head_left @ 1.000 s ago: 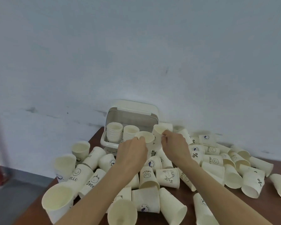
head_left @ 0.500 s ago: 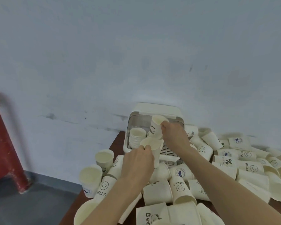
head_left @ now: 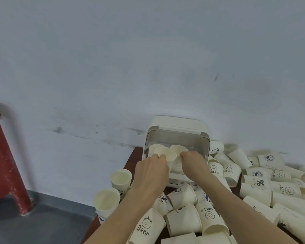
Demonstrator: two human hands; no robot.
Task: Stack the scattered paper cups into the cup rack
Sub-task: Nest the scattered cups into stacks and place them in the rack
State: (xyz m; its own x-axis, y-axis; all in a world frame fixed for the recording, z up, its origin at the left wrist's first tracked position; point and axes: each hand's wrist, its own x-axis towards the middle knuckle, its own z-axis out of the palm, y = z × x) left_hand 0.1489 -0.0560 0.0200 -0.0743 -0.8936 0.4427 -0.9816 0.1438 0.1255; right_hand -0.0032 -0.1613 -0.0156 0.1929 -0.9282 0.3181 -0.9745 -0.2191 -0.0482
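A: Report obscured areas, largest item first.
B: Table (head_left: 130, 159): mostly covered by scattered cups (head_left: 257, 184), too many to count; some cut off at the frame edge. Cup rack (head_left: 176, 136): one unit at the wall, its front hidden behind both hands.
A: Hands?
B: Left hand (head_left: 151, 175) pinches the rim of one cup (head_left: 165, 153) over the rack. Right hand (head_left: 195, 163) pinches a second cup (head_left: 179, 149) there. Stacks below: blurred, uncountable
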